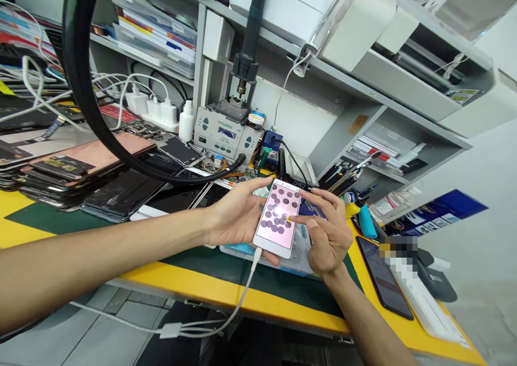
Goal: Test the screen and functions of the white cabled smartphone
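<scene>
A white smartphone (271, 240) lies tilted in my left hand (232, 212), whose fingers and thumb close around its edges. Its lit pinkish screen is covered with several dark round spots. My right hand (332, 234) is over the phone's right side, one fingertip at the screen and another finger by the upper right edge. Its fingers are apart and hold nothing. A white charging cable (243, 293) is plugged into the phone's lower end and hangs below the bench edge. Part of the phone's back is hidden by my left palm.
Stacked phone panels (81, 164) fill the left of the bench. A soldering or hot-air station (224, 134) stands behind my hands, with a black hose (81, 85) arching across the left. A dark phone (383, 280) and a long white box (428, 306) lie at right.
</scene>
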Motion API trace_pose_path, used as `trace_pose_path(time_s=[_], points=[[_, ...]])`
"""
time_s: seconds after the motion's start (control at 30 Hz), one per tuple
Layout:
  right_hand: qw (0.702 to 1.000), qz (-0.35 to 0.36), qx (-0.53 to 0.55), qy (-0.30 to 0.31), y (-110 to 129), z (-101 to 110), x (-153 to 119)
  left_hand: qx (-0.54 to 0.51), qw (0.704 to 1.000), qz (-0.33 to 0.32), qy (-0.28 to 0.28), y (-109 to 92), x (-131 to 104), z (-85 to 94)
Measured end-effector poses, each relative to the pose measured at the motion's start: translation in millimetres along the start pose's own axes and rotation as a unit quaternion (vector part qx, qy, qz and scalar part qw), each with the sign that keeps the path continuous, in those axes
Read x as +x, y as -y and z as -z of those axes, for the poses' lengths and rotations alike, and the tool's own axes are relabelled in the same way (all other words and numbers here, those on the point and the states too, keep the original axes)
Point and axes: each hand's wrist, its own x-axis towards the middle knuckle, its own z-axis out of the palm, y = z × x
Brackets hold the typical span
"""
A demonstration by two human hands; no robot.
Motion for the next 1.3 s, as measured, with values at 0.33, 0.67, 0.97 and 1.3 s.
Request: trace_pose_path(time_s=[0.33,0.67,0.97,1.3], points=[[1.000,-0.018,-0.021,-0.003,0.7,-0.3,0.8,0.007,1.000,-0.005,0.009,0.4,0.3,0.0],[0.999,-0.025,-0.028,0.000,0.6,-1.4,0.9,0.011,1.000,-0.006,0.003,0.1,-0.8,-2.1],[0.999,-0.026,-0.022,-0.021,0.8,-1.3,0.8,0.009,1.000,-0.006,0.014,0.3,-0.4,1.2],[0.999,-0.034,-0.030,-0.010,0.9,-2.1,2.4,0.021,1.000,-0.008,0.003,-0.3,-0.2,-3.7]])
